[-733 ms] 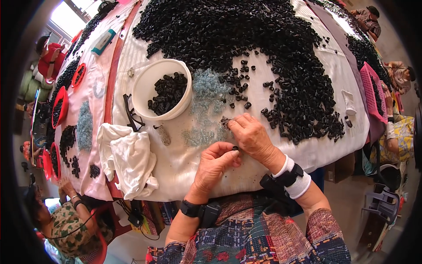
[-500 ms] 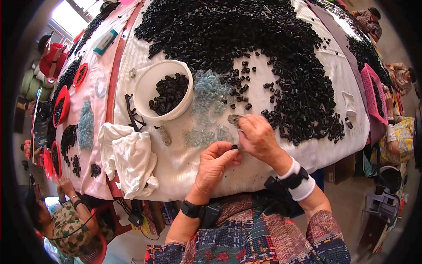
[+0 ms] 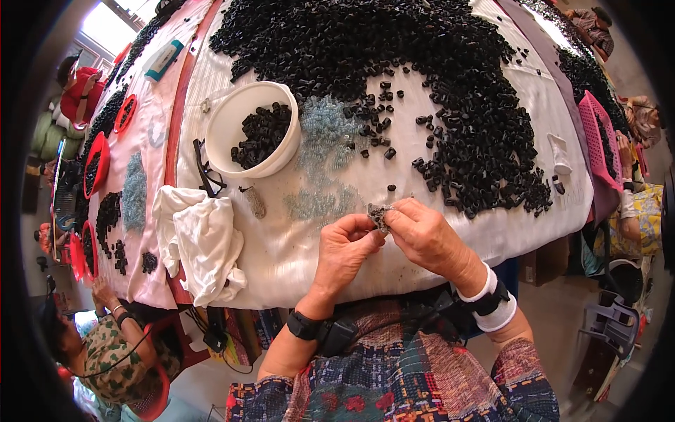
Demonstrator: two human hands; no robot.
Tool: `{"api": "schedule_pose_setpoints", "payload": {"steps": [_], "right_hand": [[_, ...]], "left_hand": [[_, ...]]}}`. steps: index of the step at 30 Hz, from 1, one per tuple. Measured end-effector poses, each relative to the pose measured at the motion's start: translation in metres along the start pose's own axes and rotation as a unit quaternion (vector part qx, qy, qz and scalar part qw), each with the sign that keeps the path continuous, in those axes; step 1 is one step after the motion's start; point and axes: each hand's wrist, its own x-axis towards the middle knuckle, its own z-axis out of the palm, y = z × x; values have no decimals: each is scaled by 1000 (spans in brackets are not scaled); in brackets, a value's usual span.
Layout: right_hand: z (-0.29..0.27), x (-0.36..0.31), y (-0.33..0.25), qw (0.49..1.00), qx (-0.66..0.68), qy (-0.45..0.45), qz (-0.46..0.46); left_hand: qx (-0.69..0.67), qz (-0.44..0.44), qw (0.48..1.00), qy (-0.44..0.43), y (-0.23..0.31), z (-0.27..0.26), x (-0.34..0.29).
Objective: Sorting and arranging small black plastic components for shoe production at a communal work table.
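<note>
My left hand (image 3: 348, 246) and my right hand (image 3: 429, 235) meet over the near edge of the table. Between the right thumb and fingers is a crumpled, dirty grey cloth scrap (image 3: 379, 215). The left fingers are pinched together against that scrap, and whatever they grip is hidden. One small black ring-like part (image 3: 391, 188) lies just beyond the fingertips. Farther off spreads a big heap of black parts (image 3: 485, 141). Left of it lie clear bluish small pieces (image 3: 327, 133), and a white tub (image 3: 216, 144) partly filled with black parts.
A white cloth (image 3: 204, 239), dark-framed glasses (image 3: 204, 169) and a grey fuzzy piece (image 3: 254, 202) lie on the left. A pink basket (image 3: 598, 144) stands at the right edge. Other people sit along neighbouring tables, one person (image 3: 116, 344) at lower left.
The right hand has brought the grey scrap down against the left fingertips. The black part seen in the left pinch is now out of sight. The whole view has shifted slightly.
</note>
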Motion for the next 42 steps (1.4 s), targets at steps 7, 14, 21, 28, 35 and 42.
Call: {"api": "schedule_pose_setpoints", "payload": {"steps": [7,14,21,28,35,42], "right_hand": [[2,-3,-3,995,39,84,23],[-2,-8,-4,982,90,147,77],[7,-4,0,989,55,137,6],[10,-6,-4,980,99,145,89],[12,-8,-5,976,88,182,86],[0,-2,18,966,18,218,140]], "left_hand": [[-12,15,1000,-2,0,3,0],[-72,-17,997,-25,1,-2,2],[-112,-16,992,-51,-3,-3,5],[-133,-36,989,-57,0,-4,5],[-145,-26,987,-62,-1,-3,8],[-169,-32,984,-53,-6,-6,10]]}}
